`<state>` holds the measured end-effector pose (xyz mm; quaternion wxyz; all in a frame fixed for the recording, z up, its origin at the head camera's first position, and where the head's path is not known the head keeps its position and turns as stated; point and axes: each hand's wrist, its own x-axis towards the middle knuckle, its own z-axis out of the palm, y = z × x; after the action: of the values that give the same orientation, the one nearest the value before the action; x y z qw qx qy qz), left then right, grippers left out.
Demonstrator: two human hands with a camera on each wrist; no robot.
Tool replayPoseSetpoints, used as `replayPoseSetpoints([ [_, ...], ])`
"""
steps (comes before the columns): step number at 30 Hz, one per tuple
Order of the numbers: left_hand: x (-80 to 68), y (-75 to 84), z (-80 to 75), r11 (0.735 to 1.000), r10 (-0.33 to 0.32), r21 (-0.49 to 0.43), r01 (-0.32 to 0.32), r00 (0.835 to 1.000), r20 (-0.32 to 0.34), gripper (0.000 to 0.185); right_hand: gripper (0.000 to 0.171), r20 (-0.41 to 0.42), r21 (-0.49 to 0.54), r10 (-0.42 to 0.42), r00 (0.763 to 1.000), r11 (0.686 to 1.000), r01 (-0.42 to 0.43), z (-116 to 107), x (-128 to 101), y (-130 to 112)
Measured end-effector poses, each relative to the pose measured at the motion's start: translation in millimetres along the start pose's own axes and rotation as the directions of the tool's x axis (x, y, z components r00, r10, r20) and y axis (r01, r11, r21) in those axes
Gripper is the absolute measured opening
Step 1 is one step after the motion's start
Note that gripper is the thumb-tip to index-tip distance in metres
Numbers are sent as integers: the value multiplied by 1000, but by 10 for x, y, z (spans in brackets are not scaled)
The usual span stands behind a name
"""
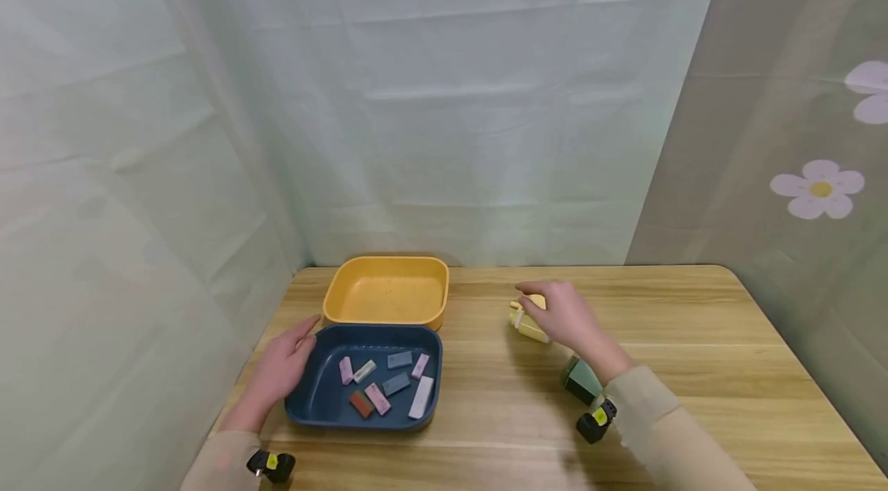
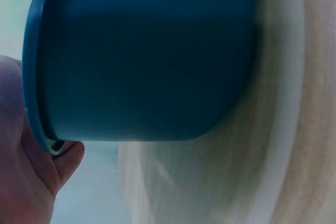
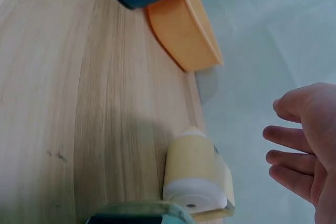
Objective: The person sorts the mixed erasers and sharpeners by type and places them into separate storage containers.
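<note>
My left hand [image 1: 286, 361] lies flat against the left rim of a dark blue tray [image 1: 321, 392], fingers straight. The left wrist view shows the palm [image 2: 23, 182] under the rim of the blue tray [image 2: 147, 61]. Several small pink, grey, white and red blocks [image 1: 385, 385] lie in the tray. My right hand [image 1: 555, 310] hovers with relaxed fingers over a small pale yellow bottle [image 1: 526, 324] lying on the table. In the right wrist view the hand [image 3: 302, 148] is open and apart from the yellow bottle [image 3: 193, 174], which lies on its side.
An empty orange tray [image 1: 388, 298] stands right behind the blue one, seen also as the orange tray [image 3: 184, 35]. A green bottle [image 1: 581, 380] lies under my right wrist. Curtains close in the wooden table [image 1: 694, 368] at the back and both sides.
</note>
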<state>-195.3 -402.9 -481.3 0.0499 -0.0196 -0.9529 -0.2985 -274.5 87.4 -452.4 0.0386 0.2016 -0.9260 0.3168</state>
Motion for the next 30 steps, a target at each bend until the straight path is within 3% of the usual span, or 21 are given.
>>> replayPoseSetpoints([
  [5, 96, -10, -1, 1000, -27, 10, 27, 999, -31, 48, 32, -32, -15, 10, 999, 1000, -11, -46, -37, 71],
  [17, 409, -14, -83, 999, -41, 24, 42, 999, -33, 48, 36, -67, -18, 21, 998, 1000, -23, -78, -48, 152],
  [30, 485, -57, -234, 1000, -5, 29, 3, 996, 93, 47, 39, -74, -9, 30, 997, 999, -31, -61, -88, 165],
])
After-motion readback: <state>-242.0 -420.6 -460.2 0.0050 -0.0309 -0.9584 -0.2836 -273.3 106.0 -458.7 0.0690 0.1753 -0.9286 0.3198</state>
